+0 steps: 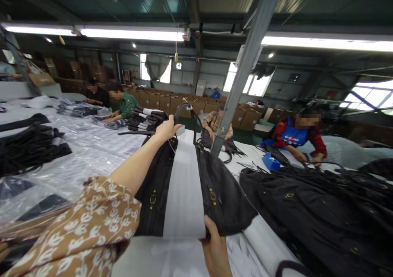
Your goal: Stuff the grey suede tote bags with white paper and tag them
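Note:
A black handbag (pixel 227 191) with brass-coloured buckles lies in front of me, a broad white paper strip (pixel 184 187) running down its middle. My left hand (pixel 168 128) is closed round the bag's handle (pixel 181 108) at the far end, and a small pale tag (pixel 181 129) hangs beside the thumb. At the near edge, my right hand (pixel 216 244) grips the bag's bottom and the paper's end, thumb on top. The fingers of that hand are partly hidden under the bag.
Black bags (pixel 319 211) are heaped at the right. Stacked bags with white bands (pixel 145 119) stand beyond my left hand, and more dark bags (pixel 29 146) lie left. Clear plastic bags (pixel 95 154) cover the left table. A metal post (pixel 245 64) rises ahead. Several people work around the tables.

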